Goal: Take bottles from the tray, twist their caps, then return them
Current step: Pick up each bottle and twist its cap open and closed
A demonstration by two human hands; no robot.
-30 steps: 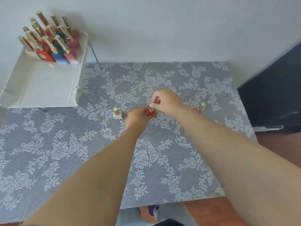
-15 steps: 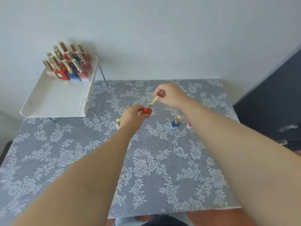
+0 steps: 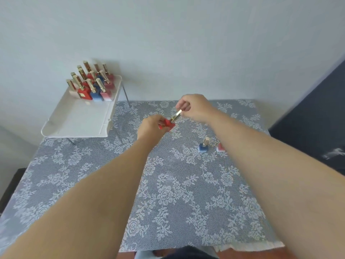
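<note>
A small red bottle (image 3: pixel 169 124) with a long gold cap (image 3: pixel 176 115) is held above the table's middle, tilted to the right. My left hand (image 3: pixel 151 126) grips its red body from the left. My right hand (image 3: pixel 193 107) pinches the top of the gold cap. A white tray (image 3: pixel 78 118) stands raised at the back left, with several red, blue, pink and cream gold-capped bottles (image 3: pixel 92 83) grouped at its far end. A blue bottle (image 3: pixel 203 146) and a red-pink bottle (image 3: pixel 220 147) stand on the table, just left of my right forearm, which partly hides the red-pink one.
The table carries a grey lace-patterned cloth (image 3: pixel 168 193). A pale wall rises directly behind the table and tray. A dark cabinet (image 3: pixel 317 118) stands at the right. The tray's near half is bare white surface.
Both hands have lifted the red bottle off the table and tilted it. The view has tipped upward, showing more wall. The cream bottle seen by my left hand earlier is now out of sight.
</note>
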